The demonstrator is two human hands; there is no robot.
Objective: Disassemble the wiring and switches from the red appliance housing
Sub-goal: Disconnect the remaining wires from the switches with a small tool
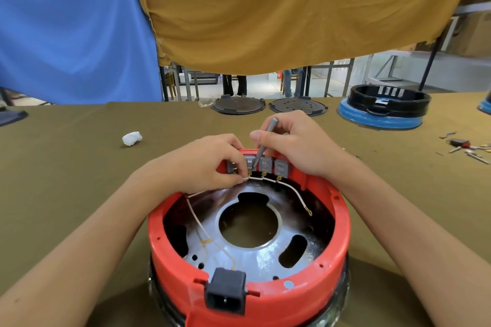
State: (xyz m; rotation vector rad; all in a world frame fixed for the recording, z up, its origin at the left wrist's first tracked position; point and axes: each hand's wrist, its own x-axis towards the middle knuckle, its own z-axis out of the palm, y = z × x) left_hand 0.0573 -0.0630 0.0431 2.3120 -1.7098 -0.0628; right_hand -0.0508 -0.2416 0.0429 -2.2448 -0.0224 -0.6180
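Note:
The red appliance housing [340,236] lies upside down in front of me, its metal inner plate showing. A row of grey switches [265,164] sits along its far rim, linked by white wires [292,188] with brass terminals. A black power socket [225,292] is clipped into the near rim. My left hand [204,164] pinches a white wire end at the second switch. My right hand [295,146] grips a thin grey metal tool [263,143], with the tip pressed against that same switch.
Two dark round plates [239,106] and a black ring on a blue base [385,109] stand at the table's far side. Removed switch parts and terminals [465,146] lie at the right. A crumpled white wad [132,138] lies at the left. Cloth hangs behind.

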